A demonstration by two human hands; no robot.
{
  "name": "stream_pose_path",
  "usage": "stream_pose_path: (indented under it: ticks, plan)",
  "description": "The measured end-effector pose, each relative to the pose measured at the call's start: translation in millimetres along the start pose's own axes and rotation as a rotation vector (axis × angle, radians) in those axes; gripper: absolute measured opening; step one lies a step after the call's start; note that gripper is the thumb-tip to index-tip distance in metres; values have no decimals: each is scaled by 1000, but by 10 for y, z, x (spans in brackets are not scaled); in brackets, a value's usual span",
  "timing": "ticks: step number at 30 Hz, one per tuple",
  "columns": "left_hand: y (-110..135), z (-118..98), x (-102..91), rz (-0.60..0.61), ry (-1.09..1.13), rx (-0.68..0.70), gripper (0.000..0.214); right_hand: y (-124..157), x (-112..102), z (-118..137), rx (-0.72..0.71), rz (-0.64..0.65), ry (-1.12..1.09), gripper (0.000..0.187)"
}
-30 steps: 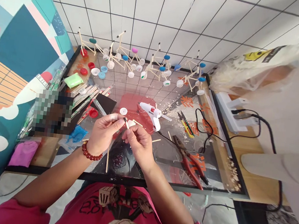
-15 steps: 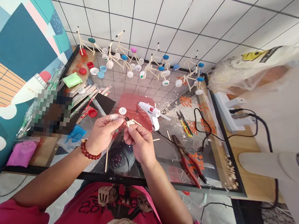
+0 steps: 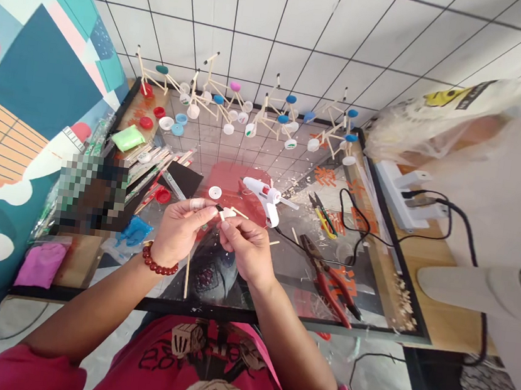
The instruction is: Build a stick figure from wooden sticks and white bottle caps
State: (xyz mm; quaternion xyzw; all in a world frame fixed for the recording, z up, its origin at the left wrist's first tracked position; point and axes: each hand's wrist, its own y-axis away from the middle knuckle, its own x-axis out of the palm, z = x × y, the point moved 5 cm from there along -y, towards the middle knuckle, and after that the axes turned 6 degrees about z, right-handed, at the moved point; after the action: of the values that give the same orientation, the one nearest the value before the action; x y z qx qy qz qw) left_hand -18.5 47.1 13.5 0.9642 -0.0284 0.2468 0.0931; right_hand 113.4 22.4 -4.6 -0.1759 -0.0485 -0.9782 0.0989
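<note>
My left hand [image 3: 179, 228], with a bandaged finger and a red bead bracelet, pinches a small black piece [image 3: 219, 208] between thumb and index finger. Against it, my right hand [image 3: 248, 247] grips a short pale wooden stick [image 3: 227, 214]; the fingertips hide how the two join. A thin stick [image 3: 239, 213] shows just behind the right fingers. Beyond the hands lie a white bottle cap [image 3: 214, 192] and a white hot glue gun [image 3: 263, 195]. Another wooden stick [image 3: 187, 274] lies below the left hand.
Several stick figures with bottle caps [image 3: 250, 129] line the back edge. Pliers [image 3: 330, 286], cutters [image 3: 323, 215] and a black cable [image 3: 357, 213] lie right. To the left are packed sticks [image 3: 149, 175], blue clay [image 3: 135, 230] and a pink clay packet [image 3: 42, 264]. A power strip [image 3: 396, 193] stands right.
Both hands stay together at nearly the same spot, with the black piece turned slightly in the fingers. The whole view has shifted a little.
</note>
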Motion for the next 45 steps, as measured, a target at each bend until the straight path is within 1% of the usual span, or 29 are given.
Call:
stream_pose_path:
  ticks: [5, 10, 14, 20, 24, 33, 38, 45]
  plan:
    - [6, 10, 1, 9, 2, -6, 20, 7, -29, -3, -17, -19, 57, 27]
    - [4, 36, -27, -2, -1, -6, 19, 19, -28, 92, -57, -69, 164, 28]
    - [1, 43, -31, -18, -5, -8, 20, 43, -13, 157, -98, -86, 259, 25]
    - [-4, 45, -24, -39, 9, -17, 20, 70, -27, 165, -138, -143, 394, 22]
    - [-8, 41, -12, -49, 7, -20, 23, 74, -22, 179, -175, -155, 452, 21]
    - [4, 95, 7, -146, 25, -8, 30, 116, 3, 232, -346, -232, 679, 17]
    - [4, 118, 28, -155, 46, -26, 31, 122, 12, 222, -395, -268, 765, 17]
    - [-11, 134, -15, -154, 42, -40, 28, 145, 27, 231, -474, -266, 847, 17]
